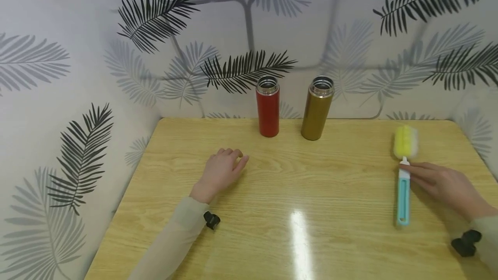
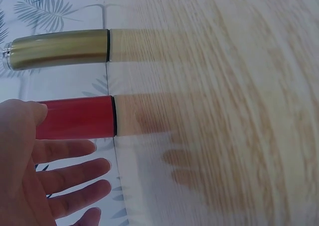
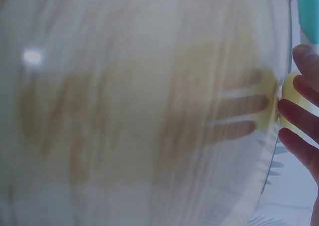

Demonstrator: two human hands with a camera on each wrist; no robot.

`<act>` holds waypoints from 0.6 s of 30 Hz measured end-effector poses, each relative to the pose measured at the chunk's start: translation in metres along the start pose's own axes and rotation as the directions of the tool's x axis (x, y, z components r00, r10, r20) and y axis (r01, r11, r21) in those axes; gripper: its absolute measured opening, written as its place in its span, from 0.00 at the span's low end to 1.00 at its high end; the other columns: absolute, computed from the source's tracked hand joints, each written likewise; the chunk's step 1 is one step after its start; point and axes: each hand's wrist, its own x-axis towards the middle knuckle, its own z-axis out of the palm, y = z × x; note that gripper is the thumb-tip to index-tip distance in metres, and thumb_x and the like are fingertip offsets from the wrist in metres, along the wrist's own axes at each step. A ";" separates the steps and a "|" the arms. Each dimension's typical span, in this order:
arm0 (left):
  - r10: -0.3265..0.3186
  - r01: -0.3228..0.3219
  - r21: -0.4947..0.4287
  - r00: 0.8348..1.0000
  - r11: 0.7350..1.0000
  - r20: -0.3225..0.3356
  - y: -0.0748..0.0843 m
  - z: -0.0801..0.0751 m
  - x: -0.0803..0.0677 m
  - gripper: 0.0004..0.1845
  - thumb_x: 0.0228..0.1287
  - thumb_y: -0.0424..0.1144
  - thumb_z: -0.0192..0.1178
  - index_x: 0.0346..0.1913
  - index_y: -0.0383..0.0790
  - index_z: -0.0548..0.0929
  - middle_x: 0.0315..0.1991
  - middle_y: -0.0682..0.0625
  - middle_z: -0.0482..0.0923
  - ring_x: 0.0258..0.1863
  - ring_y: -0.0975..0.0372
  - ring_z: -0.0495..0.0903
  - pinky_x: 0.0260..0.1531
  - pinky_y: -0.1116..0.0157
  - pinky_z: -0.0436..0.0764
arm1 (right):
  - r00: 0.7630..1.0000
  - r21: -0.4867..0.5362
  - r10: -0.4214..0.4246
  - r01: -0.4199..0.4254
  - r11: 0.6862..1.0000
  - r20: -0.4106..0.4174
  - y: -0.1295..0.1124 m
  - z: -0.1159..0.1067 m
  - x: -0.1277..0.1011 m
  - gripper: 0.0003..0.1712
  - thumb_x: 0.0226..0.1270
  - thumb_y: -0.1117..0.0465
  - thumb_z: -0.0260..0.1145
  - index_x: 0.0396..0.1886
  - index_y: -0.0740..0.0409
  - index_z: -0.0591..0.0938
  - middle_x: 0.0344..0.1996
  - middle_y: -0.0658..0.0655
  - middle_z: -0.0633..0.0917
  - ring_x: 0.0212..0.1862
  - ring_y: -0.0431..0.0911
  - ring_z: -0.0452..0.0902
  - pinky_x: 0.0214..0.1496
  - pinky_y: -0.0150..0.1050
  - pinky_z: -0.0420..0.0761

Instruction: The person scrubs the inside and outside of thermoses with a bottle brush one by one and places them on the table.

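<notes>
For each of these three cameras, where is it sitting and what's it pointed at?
Head: above, facing down at table; both hands and sleeves show.
Left wrist: low over the table, facing red flask and gold flask; left palm and fingers show.
Right wrist: close to the tabletop, blurred; fingertips by yellow sponge brush.
Head and left wrist share both flasks.

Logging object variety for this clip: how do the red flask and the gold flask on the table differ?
The red flask is bright red and stands left; the gold flask is brownish gold and stands right, nearer the sponge brush. The left hand lies closer to the red one. Both stand upright near the wall, lidless, with silver rims, similar in size.
</notes>
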 end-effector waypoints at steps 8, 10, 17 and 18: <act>-0.005 0.005 -0.001 1.000 1.000 0.004 0.000 0.001 -0.001 0.23 0.83 0.53 0.49 0.55 0.38 0.86 0.51 0.41 0.85 0.51 0.47 0.82 0.47 0.48 0.84 | 0.988 0.009 0.077 -0.076 0.997 -0.131 -0.008 -0.012 0.001 0.27 0.61 0.69 0.76 0.62 0.53 0.86 0.48 0.67 0.89 0.33 0.54 0.87 0.30 0.48 0.84; -0.004 0.004 -0.003 1.000 1.000 0.002 0.000 0.001 -0.001 0.23 0.83 0.53 0.49 0.55 0.38 0.85 0.51 0.41 0.85 0.51 0.48 0.81 0.47 0.48 0.84 | 0.984 0.012 0.081 -0.080 0.997 -0.160 -0.010 -0.015 0.003 0.27 0.60 0.70 0.77 0.60 0.55 0.87 0.47 0.66 0.90 0.32 0.47 0.86 0.30 0.37 0.84; -0.008 0.008 0.000 1.000 1.000 0.024 0.001 0.001 0.000 0.25 0.84 0.55 0.47 0.59 0.39 0.84 0.53 0.41 0.85 0.52 0.47 0.81 0.48 0.48 0.84 | 0.976 0.092 0.132 -0.117 0.989 -0.172 -0.022 -0.027 0.009 0.32 0.59 0.78 0.74 0.64 0.57 0.84 0.47 0.67 0.89 0.31 0.38 0.82 0.30 0.19 0.74; -0.010 0.010 -0.002 1.000 1.000 0.024 0.002 0.000 0.000 0.25 0.84 0.55 0.47 0.59 0.39 0.84 0.53 0.41 0.85 0.52 0.47 0.81 0.48 0.48 0.84 | 0.973 0.135 0.158 -0.136 0.982 -0.168 -0.025 -0.029 0.009 0.32 0.61 0.78 0.72 0.65 0.57 0.83 0.46 0.63 0.90 0.32 0.34 0.82 0.31 0.19 0.75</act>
